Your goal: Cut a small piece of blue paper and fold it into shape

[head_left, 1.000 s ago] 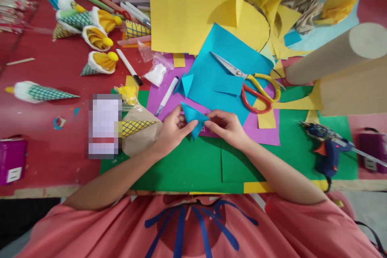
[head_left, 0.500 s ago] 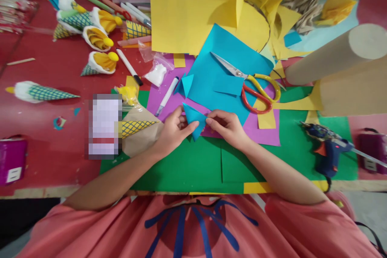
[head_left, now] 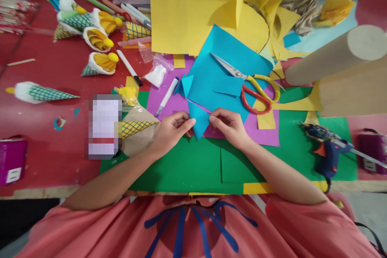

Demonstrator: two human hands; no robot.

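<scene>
Item: blue paper triangle (head_left: pixel 198 123), pinched between your two hands.
Your left hand (head_left: pixel 172 129) and right hand (head_left: pixel 228 125) close fingertips on its side edges, above the purple sheet (head_left: pixel 263 129); scissors (head_left: pixel 256 88) lie beyond, to the right.

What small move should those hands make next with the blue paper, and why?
Probably draw the two sides together: the left hand and right hand each pinch one side of the blue paper piece, which tapers to a point toward the person.

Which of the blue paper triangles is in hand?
The nearer blue triangle, pinched between left hand and right hand; the smaller triangle lies untouched beyond.
</scene>
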